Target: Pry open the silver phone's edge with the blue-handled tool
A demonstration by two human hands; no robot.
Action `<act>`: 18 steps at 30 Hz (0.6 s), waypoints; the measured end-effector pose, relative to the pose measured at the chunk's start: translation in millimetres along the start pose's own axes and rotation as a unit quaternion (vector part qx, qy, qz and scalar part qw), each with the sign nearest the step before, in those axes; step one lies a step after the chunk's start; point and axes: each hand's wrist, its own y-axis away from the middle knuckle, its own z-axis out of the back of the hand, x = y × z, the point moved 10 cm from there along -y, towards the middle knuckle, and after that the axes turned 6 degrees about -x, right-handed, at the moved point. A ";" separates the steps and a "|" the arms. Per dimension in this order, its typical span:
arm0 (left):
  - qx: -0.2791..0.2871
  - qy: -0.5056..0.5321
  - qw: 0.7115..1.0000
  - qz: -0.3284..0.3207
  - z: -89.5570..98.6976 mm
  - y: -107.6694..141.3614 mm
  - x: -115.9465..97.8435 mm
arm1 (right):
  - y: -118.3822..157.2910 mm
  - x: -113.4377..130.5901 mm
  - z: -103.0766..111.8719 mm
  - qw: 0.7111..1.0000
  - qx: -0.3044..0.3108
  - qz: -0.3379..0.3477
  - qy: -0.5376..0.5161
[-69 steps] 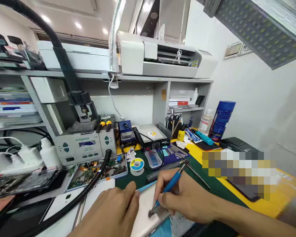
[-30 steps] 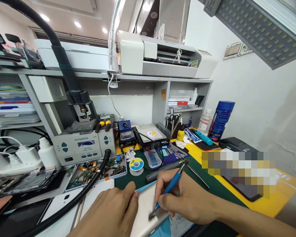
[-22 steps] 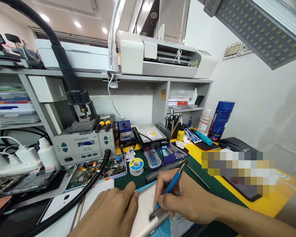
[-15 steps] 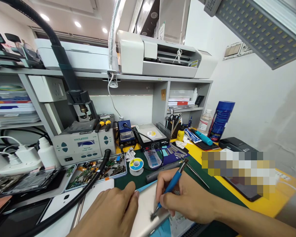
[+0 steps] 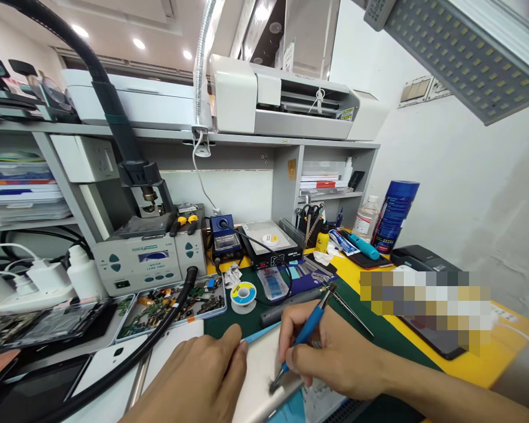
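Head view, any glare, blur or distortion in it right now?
Head view: ceiling lights blown white; head view: the brush looks blurry at its tip; head view: lamp seems stretched; head view: a pixelated patch overlaps the phone.

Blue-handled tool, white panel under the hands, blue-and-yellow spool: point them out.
Blue-handled tool (image 5: 310, 325): head view, on the handle.
White panel (image 5: 258, 373): head view, on its bare face between the hands.
Blue-and-yellow spool (image 5: 243, 300): head view, on the label, just below the hub.
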 end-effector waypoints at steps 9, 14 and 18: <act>0.010 -0.002 1.000 -0.001 -2.7 0.5 -0.6 | -0.5 -3.2 0.1 1.000 0.001 -0.007 -0.008; 0.005 -0.002 1.000 -0.003 0.9 0.6 -1.8 | -0.5 -2.4 0.3 1.000 -0.001 -0.006 -0.005; 0.014 0.001 1.000 -0.003 1.3 -0.3 -1.5 | -0.4 -3.8 -0.3 1.000 0.002 -0.012 -0.007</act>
